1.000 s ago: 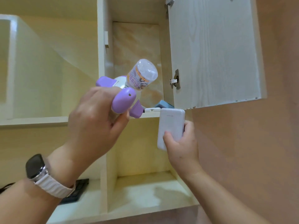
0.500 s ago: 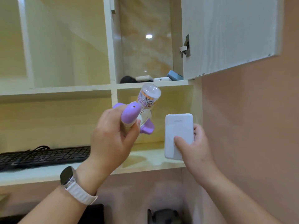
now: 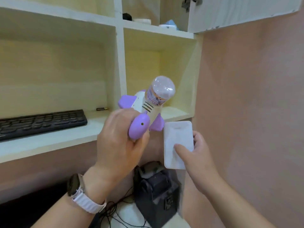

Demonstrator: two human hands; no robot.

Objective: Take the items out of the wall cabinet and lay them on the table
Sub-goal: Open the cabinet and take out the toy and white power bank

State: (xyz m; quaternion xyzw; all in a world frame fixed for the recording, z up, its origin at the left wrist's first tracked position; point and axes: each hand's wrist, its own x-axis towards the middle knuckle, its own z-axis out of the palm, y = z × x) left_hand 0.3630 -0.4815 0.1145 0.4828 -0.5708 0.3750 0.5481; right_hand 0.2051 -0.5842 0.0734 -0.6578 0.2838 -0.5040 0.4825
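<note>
My left hand (image 3: 118,142) grips a purple-and-white toy (image 3: 146,111) with a clear domed bottle on top, tilted up to the right. My right hand (image 3: 197,152) holds a flat white power bank (image 3: 177,139) upright, thumb across its face. Both hands are held in front of the lower open shelves, well below the wall cabinet (image 3: 238,12) at the top right. Inside the cabinet a black object (image 3: 127,16), a white item (image 3: 142,20) and a light blue item (image 3: 170,24) lie on its floor.
A black keyboard (image 3: 41,122) lies on the lower left shelf, with a small dark stick (image 3: 102,109) behind it. Below my hands stands a black boxy device (image 3: 156,193) with thin black cables (image 3: 115,209) on a white surface. A pink wall fills the right.
Both hands came down and away from the cabinet with the toy and power bank. My view dropped, so the cabinet sits at the top edge and the black device is visible below.
</note>
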